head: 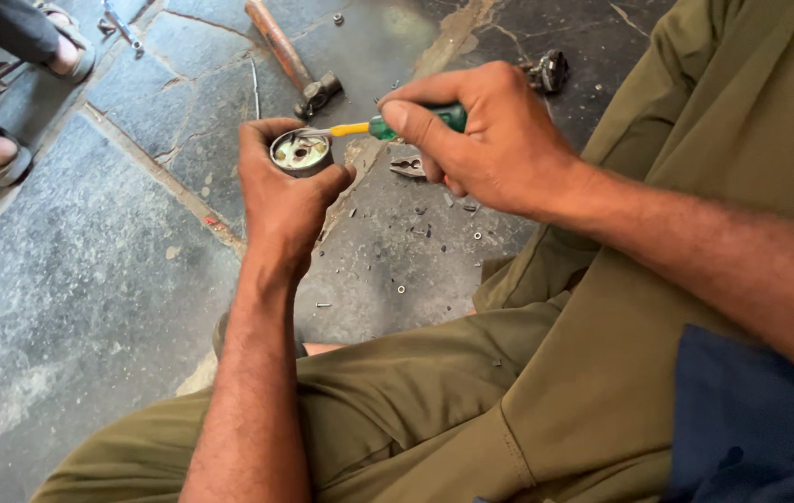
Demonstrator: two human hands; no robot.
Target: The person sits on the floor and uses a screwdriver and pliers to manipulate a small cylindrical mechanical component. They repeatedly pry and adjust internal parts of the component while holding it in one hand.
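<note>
Round metal housing (pixel 301 152), open end up, sits clenched in the person's left hand (pixel 280 191), above the stone floor (pixel 89 279). One green-and-yellow screwdriver (pixel 388 124) is grasped in the right hand (pixel 481 140); its long axis runs nearly level, from three o'clock toward nine, and its tip just meets the housing's rim at about two o'clock. So the housing lies at nine o'clock from the right fingers, and the left hand is the nearer one, wrapped around it. Outward from there, one hammer (pixel 290 56) lies on the floor at twelve o'clock, one small pair of pliers (pixel 408 168) at four o'clock, with loose screws too many to count. Two sandalled feet (pixel 6 158) of another person show at ten o'clock.
</note>
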